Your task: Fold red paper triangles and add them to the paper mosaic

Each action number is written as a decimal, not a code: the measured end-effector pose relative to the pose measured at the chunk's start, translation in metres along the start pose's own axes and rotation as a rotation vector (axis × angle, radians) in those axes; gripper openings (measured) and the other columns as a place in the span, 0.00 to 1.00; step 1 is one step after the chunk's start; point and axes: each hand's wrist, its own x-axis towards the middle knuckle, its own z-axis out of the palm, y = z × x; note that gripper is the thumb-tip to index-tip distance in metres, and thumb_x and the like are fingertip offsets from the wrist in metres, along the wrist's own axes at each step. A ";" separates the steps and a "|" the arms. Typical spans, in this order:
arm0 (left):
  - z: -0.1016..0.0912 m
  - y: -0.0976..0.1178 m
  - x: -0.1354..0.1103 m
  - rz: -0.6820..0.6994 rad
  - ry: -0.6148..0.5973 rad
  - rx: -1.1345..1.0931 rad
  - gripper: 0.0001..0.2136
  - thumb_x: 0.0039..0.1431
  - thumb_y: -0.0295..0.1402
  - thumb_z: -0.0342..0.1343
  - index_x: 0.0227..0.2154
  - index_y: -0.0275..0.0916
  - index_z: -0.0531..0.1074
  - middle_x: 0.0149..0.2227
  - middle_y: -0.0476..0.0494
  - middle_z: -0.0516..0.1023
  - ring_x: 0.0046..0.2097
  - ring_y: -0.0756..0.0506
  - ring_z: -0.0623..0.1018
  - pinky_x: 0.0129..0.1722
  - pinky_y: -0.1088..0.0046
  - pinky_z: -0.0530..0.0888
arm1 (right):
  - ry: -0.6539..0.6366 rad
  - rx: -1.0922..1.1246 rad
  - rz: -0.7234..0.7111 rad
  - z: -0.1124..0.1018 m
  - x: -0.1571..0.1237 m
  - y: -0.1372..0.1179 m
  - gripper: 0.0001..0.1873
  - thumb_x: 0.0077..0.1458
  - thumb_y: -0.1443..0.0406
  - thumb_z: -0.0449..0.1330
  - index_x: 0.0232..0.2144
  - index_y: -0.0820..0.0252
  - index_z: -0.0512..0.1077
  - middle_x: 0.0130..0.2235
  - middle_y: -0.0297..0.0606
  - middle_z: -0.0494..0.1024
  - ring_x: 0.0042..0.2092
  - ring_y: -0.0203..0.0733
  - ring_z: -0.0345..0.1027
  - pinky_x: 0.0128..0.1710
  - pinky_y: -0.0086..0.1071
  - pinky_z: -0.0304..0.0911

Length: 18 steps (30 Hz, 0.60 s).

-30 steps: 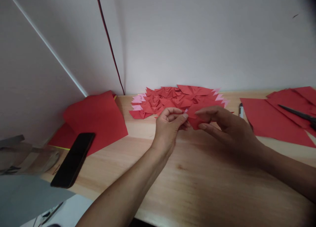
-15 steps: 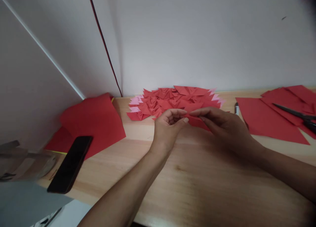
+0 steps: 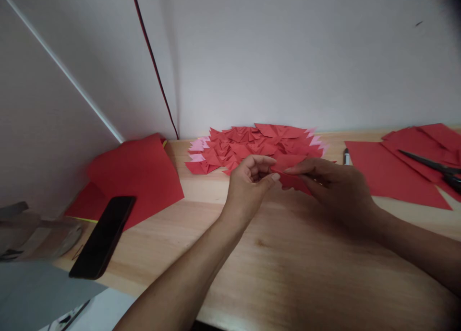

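Red paper piece [image 3: 291, 173] now raised slightly, pinched between both hands (left hand [image 3: 248, 187], right hand [image 3: 331, 187]).

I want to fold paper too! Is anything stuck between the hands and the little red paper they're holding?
Nothing visible. The left hand and right hand both pinch the small red paper piece directly, just above the wooden table. The pile of folded red pieces lies behind them, apart.

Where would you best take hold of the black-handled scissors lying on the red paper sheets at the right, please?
Grip the black-handled scissors by the handles at the right edge of the view, coming from the right. The blades taper to a point aimed left toward the black marker pen, and the scissors lie flat on the red paper sheets, so the handle end looks the safer, thicker hold.
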 end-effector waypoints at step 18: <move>0.009 0.003 -0.005 0.059 0.164 0.100 0.04 0.49 0.22 0.63 0.27 0.37 0.78 0.27 0.49 0.78 0.31 0.52 0.75 0.37 0.74 0.72 | -0.033 -0.059 0.032 -0.004 0.000 -0.009 0.06 0.59 0.59 0.61 0.32 0.48 0.78 0.30 0.31 0.82 0.28 0.39 0.73 0.27 0.33 0.63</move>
